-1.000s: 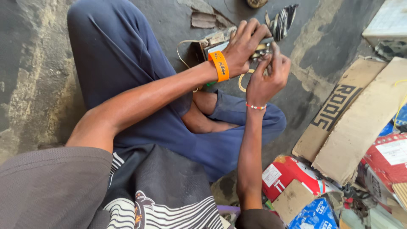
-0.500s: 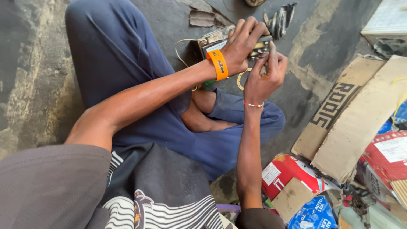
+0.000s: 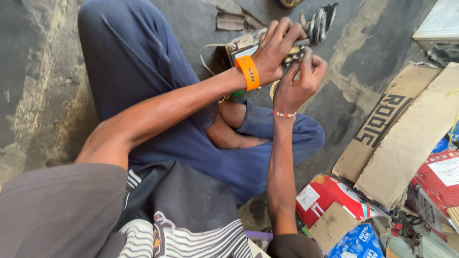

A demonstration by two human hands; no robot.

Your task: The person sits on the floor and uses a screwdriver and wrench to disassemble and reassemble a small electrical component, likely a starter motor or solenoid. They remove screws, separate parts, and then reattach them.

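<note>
I sit cross-legged on a concrete floor in dark blue trousers. My left hand [image 3: 275, 50], with an orange wristband, lies over a small boxy metal device [image 3: 246, 44] with a pale wire looping off its left side. My right hand [image 3: 301, 79], with a beaded bracelet, pinches a small metal part [image 3: 291, 55] at the device's near right edge, just under the left fingers. Both hands grip the same assembly; what sits under the fingers is hidden. A dark metal piece [image 3: 319, 24] lies just beyond the hands.
Flattened cardboard sheets [image 3: 406, 134] lie on the floor to my right. Red and blue printed packages [image 3: 330, 196] and loose clutter sit at the lower right. A broken patch [image 3: 232, 20] marks the floor beyond the device. A white box [image 3: 440, 21] is at the top right.
Both hands stay on the device with only small finger shifts. The view has drifted slightly.
</note>
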